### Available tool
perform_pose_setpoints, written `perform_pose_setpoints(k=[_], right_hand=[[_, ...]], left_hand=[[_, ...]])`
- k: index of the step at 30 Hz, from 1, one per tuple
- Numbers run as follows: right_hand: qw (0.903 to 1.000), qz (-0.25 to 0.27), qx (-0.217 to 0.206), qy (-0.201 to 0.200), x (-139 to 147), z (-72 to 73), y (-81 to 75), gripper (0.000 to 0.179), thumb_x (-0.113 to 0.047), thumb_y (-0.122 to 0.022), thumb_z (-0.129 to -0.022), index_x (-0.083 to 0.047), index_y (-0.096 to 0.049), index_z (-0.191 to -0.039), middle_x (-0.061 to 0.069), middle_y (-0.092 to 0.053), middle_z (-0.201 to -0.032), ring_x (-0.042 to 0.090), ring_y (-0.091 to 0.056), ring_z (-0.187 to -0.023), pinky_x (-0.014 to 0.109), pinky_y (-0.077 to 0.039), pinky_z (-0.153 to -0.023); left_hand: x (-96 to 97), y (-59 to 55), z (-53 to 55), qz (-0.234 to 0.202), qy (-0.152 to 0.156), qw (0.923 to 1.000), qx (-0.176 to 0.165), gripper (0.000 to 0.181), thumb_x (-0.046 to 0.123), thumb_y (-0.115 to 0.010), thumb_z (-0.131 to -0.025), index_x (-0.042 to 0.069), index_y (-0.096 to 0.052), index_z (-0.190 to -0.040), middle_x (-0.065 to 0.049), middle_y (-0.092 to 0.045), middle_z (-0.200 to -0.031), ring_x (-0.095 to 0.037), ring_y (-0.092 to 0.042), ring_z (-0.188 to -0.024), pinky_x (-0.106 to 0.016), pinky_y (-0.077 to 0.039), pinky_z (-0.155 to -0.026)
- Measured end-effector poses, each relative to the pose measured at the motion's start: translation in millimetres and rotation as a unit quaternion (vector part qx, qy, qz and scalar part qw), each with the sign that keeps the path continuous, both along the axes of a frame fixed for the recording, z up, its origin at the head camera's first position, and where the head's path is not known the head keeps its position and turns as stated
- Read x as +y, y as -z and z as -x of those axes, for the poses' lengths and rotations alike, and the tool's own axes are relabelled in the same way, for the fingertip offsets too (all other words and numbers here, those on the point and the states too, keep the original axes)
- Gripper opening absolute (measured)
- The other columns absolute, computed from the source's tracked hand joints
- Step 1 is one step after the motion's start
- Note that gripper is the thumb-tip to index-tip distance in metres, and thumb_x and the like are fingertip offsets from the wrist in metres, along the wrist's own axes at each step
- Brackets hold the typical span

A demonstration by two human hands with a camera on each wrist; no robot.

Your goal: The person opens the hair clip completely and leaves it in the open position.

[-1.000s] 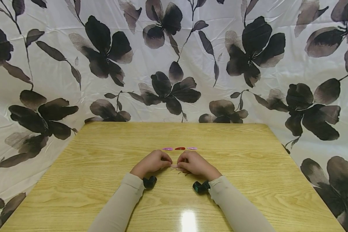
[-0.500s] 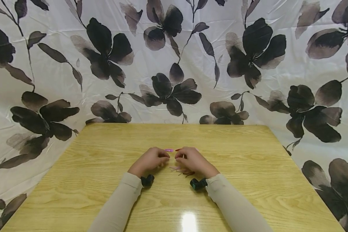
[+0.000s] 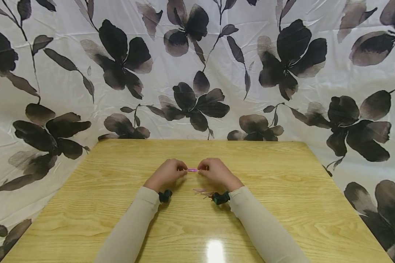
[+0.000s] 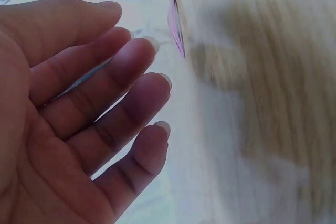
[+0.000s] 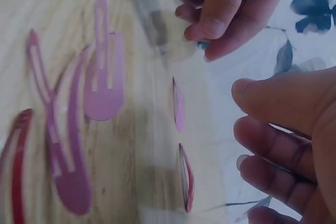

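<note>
A small purple snap hair clip (image 3: 192,170) lies on the table between my hands in the head view. My left hand (image 3: 167,174) is at its left end and my right hand (image 3: 217,172) at its right end. In the left wrist view the fingers (image 4: 121,69) are loosely bent with nothing between them, the clip (image 4: 176,27) just beyond the tips. The right wrist view has my right fingers (image 5: 275,137) relaxed, apart from the clip (image 5: 179,104) and a red clip (image 5: 187,178). The rest of the row is hidden behind my right hand in the head view.
A loose pile of pink, purple and red snap clips (image 3: 202,192) lies nearer me, partly covered by the right wrist camera (image 3: 220,198). The purple clip (image 5: 73,190) and a pink one (image 5: 105,103) show there closely. A floral cloth (image 3: 197,73) hangs behind the table (image 3: 118,219).
Both hands have moved forward from the clip pile to the row of clips, stopping either side of the purple one. The right hand now covers the red and lilac clips.
</note>
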State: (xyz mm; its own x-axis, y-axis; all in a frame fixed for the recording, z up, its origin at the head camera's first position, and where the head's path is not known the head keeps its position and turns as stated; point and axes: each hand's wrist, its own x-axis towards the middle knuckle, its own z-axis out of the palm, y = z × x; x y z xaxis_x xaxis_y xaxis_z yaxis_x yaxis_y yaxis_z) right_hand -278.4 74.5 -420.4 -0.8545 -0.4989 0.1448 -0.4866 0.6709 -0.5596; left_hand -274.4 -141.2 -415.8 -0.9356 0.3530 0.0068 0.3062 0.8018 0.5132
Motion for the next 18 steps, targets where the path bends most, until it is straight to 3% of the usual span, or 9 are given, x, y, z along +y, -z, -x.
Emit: perform_pose_setpoints(k=[18], right_hand=[[0.9975,-0.070,0.003,0.010,-14,21.5,0.5,0.015,-0.018,-0.067,-0.091,-0.011,-0.073,-0.102,0.004,-0.068,-0.097,0.019,-0.061,-0.090,0.036,-0.050,-0.085]], left_hand=[[-5.2,8.2,21.4,0.031,-0.003,0.9995,0.001,0.023,0.020,-0.065,-0.091,0.008,-0.072,-0.108,-0.005,-0.069,-0.099,-0.017,-0.059,-0.085,-0.037,-0.050,-0.083]])
